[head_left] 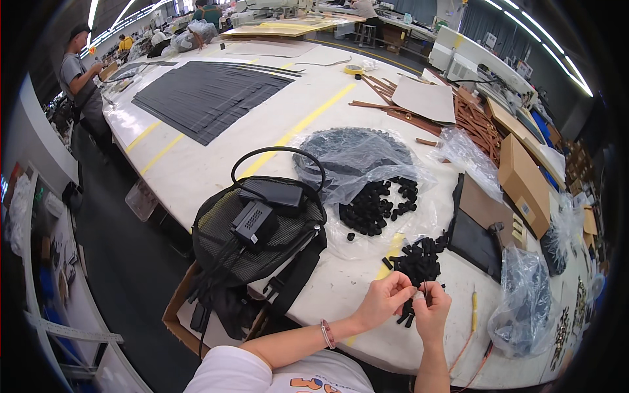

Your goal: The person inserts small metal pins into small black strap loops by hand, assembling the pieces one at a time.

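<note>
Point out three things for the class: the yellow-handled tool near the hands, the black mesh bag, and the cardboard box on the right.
Yellow-handled tool (474, 310): head view, on the yellow handle.
Black mesh bag (226, 252): head view, on its mesh front.
Cardboard box (524, 180): head view, on its top face.

White tee w/ orange print, short sleeves, pink bracelet (327, 334) on left wrist.

The scene is being lit brightly and evenly by ceiling strip lights (524, 29), soft shadows are being cast on the white table (196, 164), glare is being thrown off plastic bags (367, 157), and straight edges are being bent toward the dark fisheye rim.
</note>
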Motion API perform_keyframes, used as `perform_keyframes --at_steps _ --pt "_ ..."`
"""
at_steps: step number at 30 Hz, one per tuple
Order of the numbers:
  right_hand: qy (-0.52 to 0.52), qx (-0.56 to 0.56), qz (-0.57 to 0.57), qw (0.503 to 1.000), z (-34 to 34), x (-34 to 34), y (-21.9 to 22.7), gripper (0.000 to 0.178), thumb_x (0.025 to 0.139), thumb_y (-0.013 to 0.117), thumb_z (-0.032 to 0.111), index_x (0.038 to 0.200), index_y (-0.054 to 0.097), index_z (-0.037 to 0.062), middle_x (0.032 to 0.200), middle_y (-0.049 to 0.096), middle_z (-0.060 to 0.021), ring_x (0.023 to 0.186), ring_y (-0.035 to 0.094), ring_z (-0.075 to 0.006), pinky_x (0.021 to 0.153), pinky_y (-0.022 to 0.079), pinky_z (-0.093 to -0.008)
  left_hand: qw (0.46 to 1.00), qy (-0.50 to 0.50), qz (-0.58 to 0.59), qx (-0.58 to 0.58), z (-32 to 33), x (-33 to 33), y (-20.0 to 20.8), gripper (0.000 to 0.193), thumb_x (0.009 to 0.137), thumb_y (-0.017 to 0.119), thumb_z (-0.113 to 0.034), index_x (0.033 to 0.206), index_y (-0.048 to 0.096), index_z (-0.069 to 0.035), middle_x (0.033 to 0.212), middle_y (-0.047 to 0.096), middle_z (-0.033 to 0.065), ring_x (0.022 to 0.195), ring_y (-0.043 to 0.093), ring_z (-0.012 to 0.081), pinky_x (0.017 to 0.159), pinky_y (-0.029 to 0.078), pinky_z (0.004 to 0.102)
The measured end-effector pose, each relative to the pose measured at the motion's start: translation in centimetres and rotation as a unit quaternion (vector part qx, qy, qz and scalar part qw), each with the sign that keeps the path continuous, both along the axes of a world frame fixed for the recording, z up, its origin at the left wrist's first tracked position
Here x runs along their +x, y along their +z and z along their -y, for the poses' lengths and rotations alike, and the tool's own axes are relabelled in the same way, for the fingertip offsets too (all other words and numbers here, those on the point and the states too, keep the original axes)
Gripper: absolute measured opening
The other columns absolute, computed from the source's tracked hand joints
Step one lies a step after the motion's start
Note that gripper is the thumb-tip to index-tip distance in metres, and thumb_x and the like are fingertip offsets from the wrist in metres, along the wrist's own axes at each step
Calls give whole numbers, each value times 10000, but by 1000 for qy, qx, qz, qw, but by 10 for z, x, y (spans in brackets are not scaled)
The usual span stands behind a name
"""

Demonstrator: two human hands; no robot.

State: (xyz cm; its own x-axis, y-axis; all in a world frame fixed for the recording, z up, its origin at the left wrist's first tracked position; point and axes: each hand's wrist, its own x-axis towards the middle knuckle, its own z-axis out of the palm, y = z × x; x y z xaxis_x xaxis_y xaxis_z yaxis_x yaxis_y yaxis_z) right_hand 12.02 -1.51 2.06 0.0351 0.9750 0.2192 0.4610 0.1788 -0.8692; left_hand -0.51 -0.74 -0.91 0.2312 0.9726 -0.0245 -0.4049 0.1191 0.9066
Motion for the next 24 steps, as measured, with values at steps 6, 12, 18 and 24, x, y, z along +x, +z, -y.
perform_keyframes --at_steps 6,12,18,24 --pt "6 10 22 1000 0 -1 -1 44 679 534 -47 712 524 -20 548 467 3 476 367 -26 420 289 -186 997 -28 56 -35 -1 -2 -1 123 836 529 -139 779 491 -37 554 467 -24 427 408 26 381 309 165" --pt "46 147 117 981 1 0 -4 81 643 537 -61 701 527 -7 589 519 -71 428 459 -106 396 364 -227 981 -111 103 -119 -8 -7 6 167 813 545 -191 729 491 -57 532 441 -18 379 358 37 354 252 175" --pt "41 160 103 981 1 1 -4 87 633 544 -54 697 517 -2 599 520 -60 423 456 -100 399 369 -218 975 -133 118 -137 -8 -7 4 100 773 546 -135 732 497 -58 540 448 -12 377 366 50 355 255 184" --pt "18 132 62 989 0 3 -1 88 645 543 -51 698 499 5 591 506 -36 435 425 -50 397 342 -193 971 -159 142 -111 -13 -8 9 100 780 560 -116 748 490 -53 589 494 0 393 430 45 355 316 168"
